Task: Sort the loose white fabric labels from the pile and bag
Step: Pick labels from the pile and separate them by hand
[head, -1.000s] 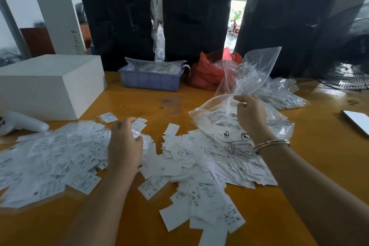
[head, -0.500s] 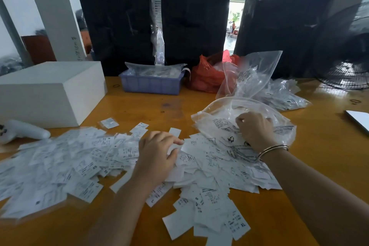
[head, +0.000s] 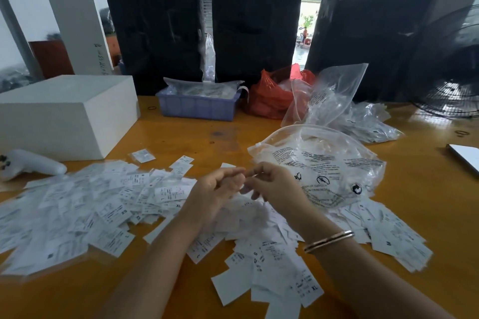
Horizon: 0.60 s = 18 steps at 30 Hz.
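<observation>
Motion blur smears the left hand (head: 216, 190) and right hand (head: 272, 188) where their fingertips meet, so whether they pinch a label cannot be told. Both forearms hide part of the label pile (head: 272, 248). The small print on the clear bag (head: 318, 166) is unreadable. The white handheld device (head: 28, 164) and the fan (head: 451, 80) are cut by the picture's edges.

Table (head: 181, 137): glossy, smooth orange-brown surface, reflective at right of frame. Labels (head: 108, 204): thin, matt white, black print. Bag (head: 324, 163): clear, shiny, wrinkled plastic film, printed. Tray (head: 197, 109): lavender plastic. Box (head: 64, 116): matt white. Bangle (head: 329, 241): polished metal.
</observation>
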Available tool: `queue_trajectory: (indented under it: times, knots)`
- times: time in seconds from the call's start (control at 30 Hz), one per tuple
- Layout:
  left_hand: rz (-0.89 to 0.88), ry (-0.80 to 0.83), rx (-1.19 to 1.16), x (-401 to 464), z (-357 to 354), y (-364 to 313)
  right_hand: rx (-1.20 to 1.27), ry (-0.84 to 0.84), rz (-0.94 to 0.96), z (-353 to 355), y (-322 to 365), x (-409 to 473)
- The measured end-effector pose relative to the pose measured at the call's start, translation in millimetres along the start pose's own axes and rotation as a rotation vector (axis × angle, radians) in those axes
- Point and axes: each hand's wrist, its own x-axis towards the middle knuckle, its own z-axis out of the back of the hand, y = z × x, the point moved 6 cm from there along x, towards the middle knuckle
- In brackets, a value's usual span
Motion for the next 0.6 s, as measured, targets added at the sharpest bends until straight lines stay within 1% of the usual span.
queue_trajectory:
  times: [0.03,0.13,0.17,0.2,0.27,0.3,0.37,0.43,0.5,0.53,0.6]
  knots:
    - [0.007,-0.024,-0.014,1,1,2,0.017,-0.011,0.006,-1,-2,0]
    - [0.051,-0.173,-0.051,2,10,9,0.124,-0.089,-0.009,2,-8,2]
    - [0.077,-0.211,-0.106,2,14,13,0.042,-0.126,-0.011,5,-11,2]
    - [0.1,-0.234,-0.177,3,17,15,-0.158,-0.146,-0.004,7,-13,4]
    - [0.131,-0.246,-0.308,4,18,19,-0.656,-0.094,0.008,2,-19,3]
    - [0.138,-0.251,-0.346,4,18,19,-0.821,-0.054,0.024,-3,-21,2]
    - [0.142,-0.257,-0.371,5,19,20,-0.976,-0.03,0.097,-11,-22,-1]
    - [0.149,-0.269,-0.358,5,19,22,-1.033,-0.09,0.161,-12,-18,-3]
    - [0.151,-0.284,-0.322,6,21,23,-1.018,-0.156,0.204,-9,-13,-5]
    - [0.149,-0.291,-0.304,6,21,24,-0.974,-0.192,0.229,-7,-10,-6]
    - [0.153,-0.309,-0.286,5,23,24,-0.771,-0.279,0.251,-1,-7,-8]
